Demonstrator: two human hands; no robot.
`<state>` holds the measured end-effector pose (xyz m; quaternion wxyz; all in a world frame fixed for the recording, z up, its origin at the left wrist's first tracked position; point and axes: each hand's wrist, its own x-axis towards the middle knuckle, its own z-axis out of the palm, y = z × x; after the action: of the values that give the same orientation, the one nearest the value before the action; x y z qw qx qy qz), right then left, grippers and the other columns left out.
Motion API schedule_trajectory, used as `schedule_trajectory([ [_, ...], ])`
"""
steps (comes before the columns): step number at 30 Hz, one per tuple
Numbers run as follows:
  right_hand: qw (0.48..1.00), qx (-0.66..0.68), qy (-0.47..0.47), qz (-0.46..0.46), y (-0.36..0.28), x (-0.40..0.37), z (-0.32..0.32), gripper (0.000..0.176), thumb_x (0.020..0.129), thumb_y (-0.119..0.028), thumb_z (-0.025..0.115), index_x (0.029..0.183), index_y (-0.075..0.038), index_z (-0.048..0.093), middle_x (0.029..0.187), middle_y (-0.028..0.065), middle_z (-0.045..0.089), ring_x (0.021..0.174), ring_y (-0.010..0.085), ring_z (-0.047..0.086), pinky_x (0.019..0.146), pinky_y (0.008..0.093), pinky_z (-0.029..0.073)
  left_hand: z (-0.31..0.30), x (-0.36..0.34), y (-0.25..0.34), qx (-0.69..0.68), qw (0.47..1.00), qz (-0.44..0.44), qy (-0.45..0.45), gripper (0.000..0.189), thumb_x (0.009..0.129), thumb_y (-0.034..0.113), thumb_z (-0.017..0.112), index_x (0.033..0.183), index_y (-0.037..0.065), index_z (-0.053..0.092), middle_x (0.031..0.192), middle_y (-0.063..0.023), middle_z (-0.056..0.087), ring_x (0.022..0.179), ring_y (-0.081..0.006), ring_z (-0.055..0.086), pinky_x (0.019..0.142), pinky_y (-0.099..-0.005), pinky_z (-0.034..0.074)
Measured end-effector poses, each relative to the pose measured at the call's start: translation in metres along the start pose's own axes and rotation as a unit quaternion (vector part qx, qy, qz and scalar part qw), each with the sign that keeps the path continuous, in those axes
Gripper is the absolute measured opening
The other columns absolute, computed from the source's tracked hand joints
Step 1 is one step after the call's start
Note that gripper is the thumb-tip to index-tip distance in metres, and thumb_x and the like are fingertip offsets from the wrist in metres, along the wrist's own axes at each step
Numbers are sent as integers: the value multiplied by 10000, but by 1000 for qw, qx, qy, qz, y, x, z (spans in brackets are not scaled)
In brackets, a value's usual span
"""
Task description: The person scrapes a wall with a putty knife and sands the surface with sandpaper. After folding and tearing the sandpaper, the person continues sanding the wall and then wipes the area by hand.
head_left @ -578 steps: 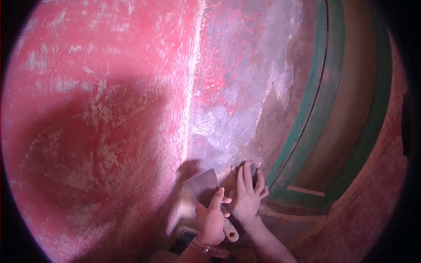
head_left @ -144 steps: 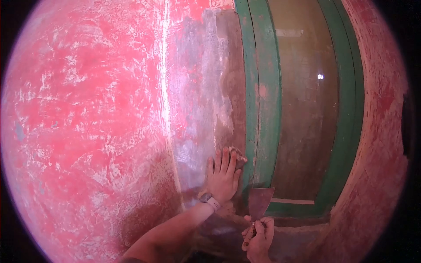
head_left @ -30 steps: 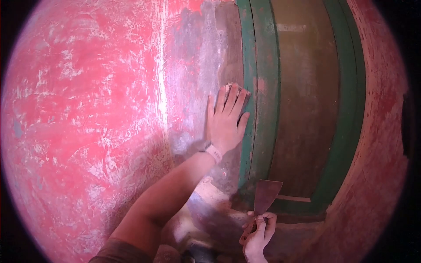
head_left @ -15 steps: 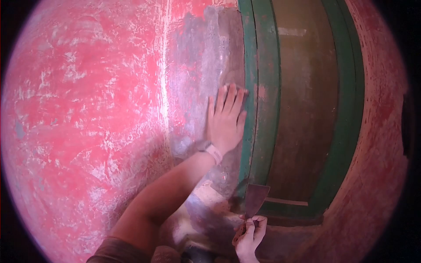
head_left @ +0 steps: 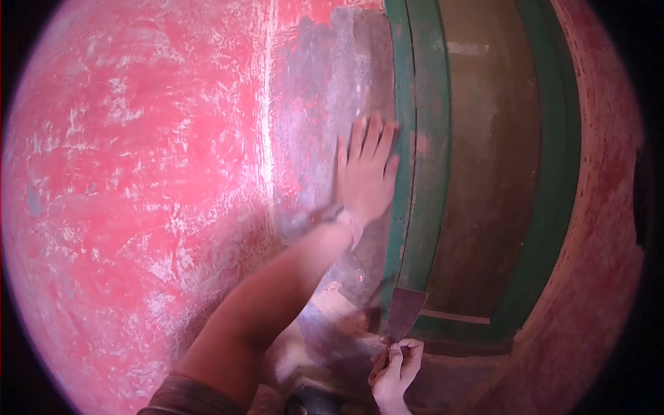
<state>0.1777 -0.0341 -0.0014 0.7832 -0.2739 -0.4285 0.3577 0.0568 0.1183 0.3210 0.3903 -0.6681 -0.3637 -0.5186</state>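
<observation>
My left hand (head_left: 367, 171) lies flat on the grey, scraped strip of wall (head_left: 315, 104), fingers spread and pointing up, beside the green wooden frame (head_left: 423, 159). It holds nothing, and a light band (head_left: 351, 227) circles its wrist. Low in the view, my right hand (head_left: 399, 364) is closed around the handle of a scraper (head_left: 406, 310). The scraper's wide flat blade points up, in front of the lower end of the green frame. My right fingers partly hide the handle.
Pink wall (head_left: 138, 173) with pale worn patches fills the left side. Inside the green frame is a brown panel (head_left: 491, 152). More reddish wall (head_left: 609, 207) curves along the right. A dark object at the bottom edge is unclear.
My left hand has slid slightly upward on the wall. The view has shifted a little, so the wall and frame appear further right. My right hand still holds the scraper.
</observation>
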Motion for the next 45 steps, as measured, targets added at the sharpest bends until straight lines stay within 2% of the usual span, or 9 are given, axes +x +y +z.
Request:
schedule_trajectory([
  [6, 995, 57, 49, 67, -13, 3, 1, 95, 1056, -11, 438, 1098, -97, 439, 903, 173, 686, 443, 100, 451, 509, 309, 527, -7, -97, -13, 20, 988, 89, -128, 673, 1039, 295, 589, 1662, 153, 377, 1746, -148, 301, 1617, -405, 231, 1300, -616, 163],
  [12, 996, -55, 49, 45, -50, -6, 14, 45, 1044, -100, 555, 1077, -70, 556, 1026, 58, 601, 934, 174, 594, 866, 331, 496, -13, 24, -19, 33, 997, 61, -18, 641, 1053, 285, 559, 1656, 148, 389, 1743, -147, 309, 1615, -379, 249, 1298, -611, 178],
  [18, 997, 56, 39, 45, -11, 11, -4, 101, 1058, -20, 437, 1116, -103, 427, 934, 193, 680, 421, 112, 441, 339, 270, 374, -2, -43, 0, 22, 998, 38, -52, 655, 1034, 281, 585, 1650, 152, 401, 1738, -143, 320, 1601, -379, 278, 1298, -609, 184],
  [21, 996, -34, 58, 58, -52, -1, 10, 42, 1042, -93, 555, 1076, -69, 553, 1045, 59, 600, 950, 176, 599, 869, 332, 497, -6, -113, -4, 28, 989, 80, -118, 668, 1024, 297, 599, 1647, 153, 406, 1736, -137, 326, 1601, -376, 279, 1301, -609, 176],
  [27, 997, -44, 57, 30, -45, -5, 7, 50, 1043, -112, 567, 1083, -83, 557, 1011, 51, 599, 960, 180, 609, 867, 326, 500, -9, -44, -7, 28, 997, 46, -57, 656, 1037, 302, 587, 1650, 153, 405, 1744, -134, 312, 1612, -374, 256, 1297, -613, 180],
  [30, 997, 55, 29, 47, -22, 5, -2, 98, 1056, -23, 440, 1112, -102, 425, 945, 190, 681, 423, 114, 443, 342, 277, 383, -3, -8, -3, 32, 999, 22, 2, 642, 1052, 284, 563, 1656, 151, 393, 1750, -136, 300, 1618, -372, 246, 1295, -615, 178],
  [39, 987, 73, 85, 114, -37, 5, 9, 93, 1050, -26, 477, 1091, -101, 439, 941, 158, 710, 482, 95, 485, 379, 256, 387, 11, -206, 7, 25, 980, 100, -168, 638, 1024, 365, 595, 1618, 179, 459, 1714, -121, 367, 1614, -365, 249, 1300, -634, 137],
  [42, 993, -22, 59, 97, -54, -6, 17, 67, 1039, -135, 581, 1077, -86, 554, 1017, 49, 587, 949, 175, 599, 864, 318, 497, 4, -175, 0, 20, 984, 64, -162, 638, 1032, 370, 584, 1621, 164, 450, 1723, -128, 351, 1616, -373, 242, 1304, -629, 117],
  [45, 998, 43, 33, 22, -2, 1, -1, 93, 1057, -35, 484, 1094, -109, 442, 929, 157, 709, 495, 92, 492, 379, 250, 379, 3, -96, -10, 20, 998, -30, -52, 660, 1048, 365, 558, 1644, 128, 405, 1734, -154, 320, 1619, -376, 233, 1312, -610, 107],
])
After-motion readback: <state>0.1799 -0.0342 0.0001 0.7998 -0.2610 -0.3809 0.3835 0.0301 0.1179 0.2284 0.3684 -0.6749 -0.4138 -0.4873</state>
